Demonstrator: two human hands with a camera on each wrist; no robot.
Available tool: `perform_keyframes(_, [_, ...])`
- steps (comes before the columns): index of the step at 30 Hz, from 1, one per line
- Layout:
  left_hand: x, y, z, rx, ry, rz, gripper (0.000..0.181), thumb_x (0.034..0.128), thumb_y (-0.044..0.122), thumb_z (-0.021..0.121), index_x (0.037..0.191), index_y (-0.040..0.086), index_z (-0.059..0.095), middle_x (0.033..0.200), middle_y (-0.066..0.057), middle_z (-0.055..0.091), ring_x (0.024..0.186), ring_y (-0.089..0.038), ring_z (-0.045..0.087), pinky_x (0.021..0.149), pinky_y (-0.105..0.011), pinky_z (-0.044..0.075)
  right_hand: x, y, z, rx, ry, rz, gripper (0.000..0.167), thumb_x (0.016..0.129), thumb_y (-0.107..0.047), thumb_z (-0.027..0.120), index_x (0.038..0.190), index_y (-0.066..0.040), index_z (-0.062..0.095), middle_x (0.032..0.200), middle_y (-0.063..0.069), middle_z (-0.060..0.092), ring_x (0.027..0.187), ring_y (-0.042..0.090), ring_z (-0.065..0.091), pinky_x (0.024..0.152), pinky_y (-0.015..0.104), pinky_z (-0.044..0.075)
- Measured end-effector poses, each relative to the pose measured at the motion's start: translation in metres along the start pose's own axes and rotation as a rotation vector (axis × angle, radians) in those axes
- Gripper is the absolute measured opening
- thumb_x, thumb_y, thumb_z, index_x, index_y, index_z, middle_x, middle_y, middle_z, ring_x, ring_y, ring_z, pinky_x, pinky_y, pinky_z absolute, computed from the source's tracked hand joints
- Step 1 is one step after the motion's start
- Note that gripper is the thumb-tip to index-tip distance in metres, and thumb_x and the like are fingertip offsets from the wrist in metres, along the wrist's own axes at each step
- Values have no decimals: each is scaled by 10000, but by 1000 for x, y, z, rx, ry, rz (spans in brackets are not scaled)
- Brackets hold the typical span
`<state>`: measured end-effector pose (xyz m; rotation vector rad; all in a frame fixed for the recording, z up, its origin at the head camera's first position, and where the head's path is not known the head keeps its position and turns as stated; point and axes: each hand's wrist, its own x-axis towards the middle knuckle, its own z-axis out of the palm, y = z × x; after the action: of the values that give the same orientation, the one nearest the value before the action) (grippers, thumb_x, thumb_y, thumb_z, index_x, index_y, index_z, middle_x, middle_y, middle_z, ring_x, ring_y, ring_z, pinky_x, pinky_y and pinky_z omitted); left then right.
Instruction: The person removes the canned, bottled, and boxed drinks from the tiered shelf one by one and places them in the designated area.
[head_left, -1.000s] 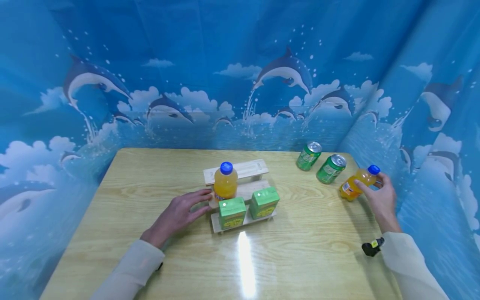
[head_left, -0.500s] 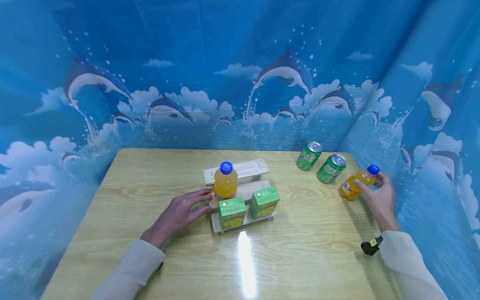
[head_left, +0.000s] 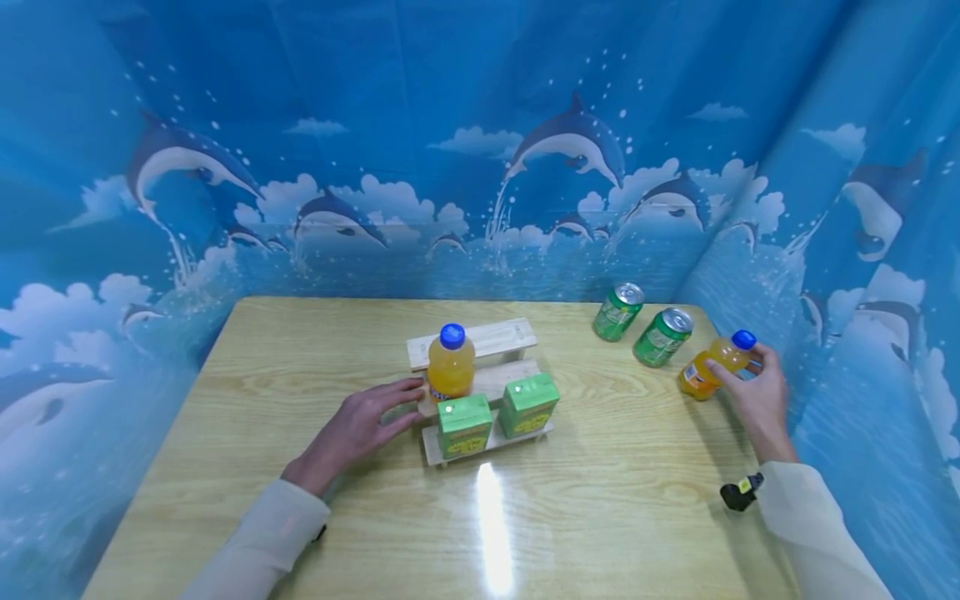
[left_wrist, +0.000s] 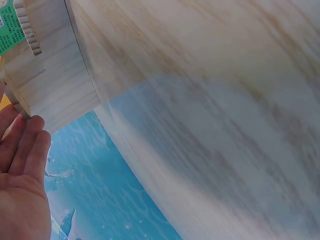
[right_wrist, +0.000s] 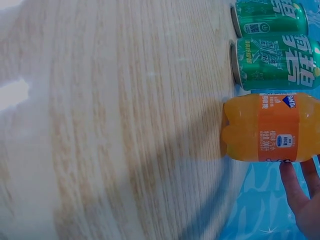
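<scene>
On the right of the table, my right hand [head_left: 763, 404] holds an orange soda bottle [head_left: 718, 367] with a blue cap between thumb and fingers. The right wrist view shows this bottle's orange label [right_wrist: 277, 127], with fingers [right_wrist: 295, 192] against its side. My left hand [head_left: 360, 433] touches the left end of a stepped wooden rack [head_left: 502, 335], its fingers [left_wrist: 32, 150] fairly straight in the left wrist view. Another orange soda bottle [head_left: 452, 367] stands upright on the rack's middle step. Two green drink cartons [head_left: 465, 429] [head_left: 528, 406] stand on the lowest step.
Two green soda cans [head_left: 618, 315] [head_left: 663, 337] stand near the far right edge, the nearer one close beside the held bottle. The wooden table [head_left: 600, 500] meets a blue dolphin-print curtain [head_left: 420, 167] at the back and sides.
The held bottle's cap and my right hand have shifted slightly left, while its base stays nearly in place. My left hand, the rack and the cans look unmoved.
</scene>
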<state>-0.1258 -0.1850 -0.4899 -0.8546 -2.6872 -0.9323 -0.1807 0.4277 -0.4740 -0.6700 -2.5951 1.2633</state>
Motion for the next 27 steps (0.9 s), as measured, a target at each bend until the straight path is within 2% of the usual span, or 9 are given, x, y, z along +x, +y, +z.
perform_keyframes(15, [-1,0,2,-2,21,9,470,949,207,865,1382,78,737,1477,-104,708,1309,-305,726,1060,-468,633,-2,0,0,-11,-5,8,958,1016,-572,707,1716,-114,240,1752,202,327,1563,431,376,1223,644,453])
perform_keyframes(22, [-1,0,2,4,14,-1,471,950,210,864,1385,82,735,1484,-101,703,1318,-306,721,1065,-474,629,-1,-9,-5,30,-39,-12,985,1010,-574,718,1748,-216,174,1800,171,246,1611,443,335,1269,645,418])
perform_keyframes(27, [-1,0,2,-1,17,-4,472,949,203,865,1386,81,735,1483,-101,704,1318,-311,720,1065,-481,629,-1,-18,-7,42,-38,-36,952,1011,-564,724,1749,-282,193,1810,153,228,1635,441,296,1294,662,378])
